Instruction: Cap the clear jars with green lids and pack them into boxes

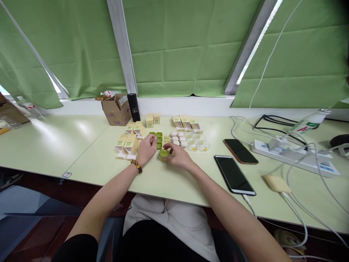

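My right hand [178, 155] grips a small clear container with a green part [164, 155], low over the table in front of me. To its left, my left hand [147, 148] is closed in a pinch; anything in its fingertips is too small to make out. Green square trays [159, 135] lie just beyond both hands, partly covered by them. Beside these are small pale yellow pieces [166, 139], several white and pale pink rounded blocks [181, 139], and clear cups with yellow marks [203, 143].
Opened cream cartons [131, 143] lie left, others [185, 123] behind, near closed cream boxes [149, 120]. A cardboard box [116, 111] and black bottle [133, 107] stand by the wall. Right are two phones [234, 174], a power strip [294, 158], a yellow case [276, 183] and loose cables.
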